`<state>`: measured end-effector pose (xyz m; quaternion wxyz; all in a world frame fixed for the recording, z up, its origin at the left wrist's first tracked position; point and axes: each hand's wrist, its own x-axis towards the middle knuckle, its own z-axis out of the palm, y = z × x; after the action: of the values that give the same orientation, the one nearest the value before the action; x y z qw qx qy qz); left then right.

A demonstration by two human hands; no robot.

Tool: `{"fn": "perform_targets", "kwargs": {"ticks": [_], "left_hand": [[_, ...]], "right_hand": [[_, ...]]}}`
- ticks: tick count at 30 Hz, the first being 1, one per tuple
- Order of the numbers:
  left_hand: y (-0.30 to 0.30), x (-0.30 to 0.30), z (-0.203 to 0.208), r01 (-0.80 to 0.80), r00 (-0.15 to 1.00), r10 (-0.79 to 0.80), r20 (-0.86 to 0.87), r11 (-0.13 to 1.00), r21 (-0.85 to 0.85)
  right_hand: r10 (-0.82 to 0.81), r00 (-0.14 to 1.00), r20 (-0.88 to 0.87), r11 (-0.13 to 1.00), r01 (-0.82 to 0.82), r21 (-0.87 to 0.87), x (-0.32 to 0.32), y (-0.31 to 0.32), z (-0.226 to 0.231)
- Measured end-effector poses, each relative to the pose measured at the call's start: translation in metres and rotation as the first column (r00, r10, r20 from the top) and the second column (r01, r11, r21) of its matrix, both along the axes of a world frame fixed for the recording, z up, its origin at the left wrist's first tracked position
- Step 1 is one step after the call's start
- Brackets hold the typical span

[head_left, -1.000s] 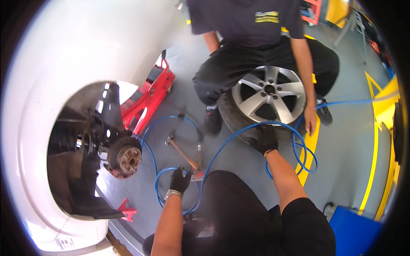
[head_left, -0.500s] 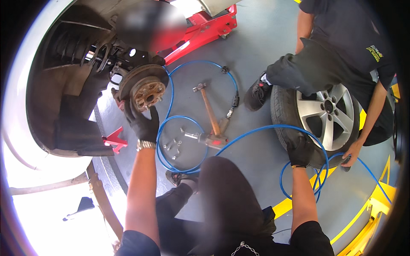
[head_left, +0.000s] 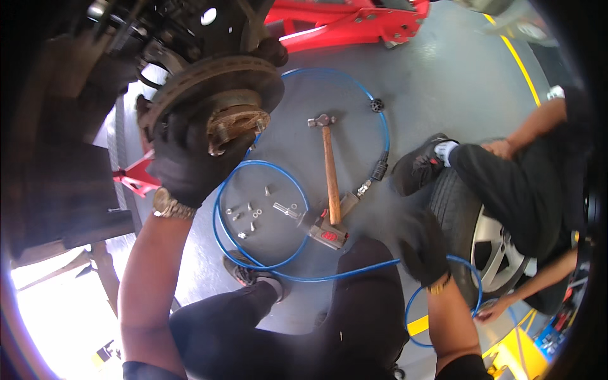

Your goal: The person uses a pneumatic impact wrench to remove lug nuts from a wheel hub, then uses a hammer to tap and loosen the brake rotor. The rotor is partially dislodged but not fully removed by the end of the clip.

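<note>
My left hand [head_left: 190, 161], in a black glove, is wrapped round the lower side of a rusty wheel hub [head_left: 237, 117]. Its fingers lie against the brake disc [head_left: 263, 79] on the left, and the thumb reaches up at the right. My right hand [head_left: 423, 247], gloved too, hovers over the blue air hose [head_left: 342, 277] beside a wheel [head_left: 453, 212]; motion smears its fingers. An impact wrench [head_left: 329, 234] with a long socket lies on the floor between my hands. Across it rests the wooden handle of a hammer [head_left: 330, 168].
Several loose nuts and bolts [head_left: 252, 226] lie inside a hose loop. A red floor jack [head_left: 354, 25] stands at the back, a red jack stand [head_left: 136, 177] below the disc. At right a person's leg [head_left: 500, 174] overlaps the wheel; that person's hand [head_left: 493, 311] is near the hose.
My right hand has come off the tyre and moved left. My left hand stays at the hub. The view has shifted closer to the disc, and the other person's upper hand now rests at the knee.
</note>
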<state>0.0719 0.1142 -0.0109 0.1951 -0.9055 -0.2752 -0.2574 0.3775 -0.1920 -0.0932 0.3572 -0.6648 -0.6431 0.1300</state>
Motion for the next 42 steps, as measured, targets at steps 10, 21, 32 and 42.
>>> {"fn": "perform_targets", "kwargs": {"ticks": [10,21,32,42], "left_hand": [[0.019,0.038,0.02,0.074,0.981,-0.112,-0.161,0.971,-0.225],[0.011,0.027,0.012,-0.086,0.98,0.005,-0.197,0.912,-0.402],[-0.062,0.008,0.024,-0.299,0.95,0.29,-0.118,0.726,-0.62],[-0.081,0.034,0.007,0.35,0.246,0.969,-0.037,-0.124,-0.929]], "right_hand": [[-0.205,0.977,-0.057,0.394,0.029,-0.919,-0.026,0.201,-0.208],[-0.74,0.295,-0.604,0.584,-0.164,-0.795,-0.059,0.265,-0.219],[-0.613,-0.061,-0.787,0.691,-0.525,-0.497,0.001,0.174,-0.023],[-0.529,0.232,-0.816,0.719,-0.389,-0.576,-0.004,0.156,0.015]]}}
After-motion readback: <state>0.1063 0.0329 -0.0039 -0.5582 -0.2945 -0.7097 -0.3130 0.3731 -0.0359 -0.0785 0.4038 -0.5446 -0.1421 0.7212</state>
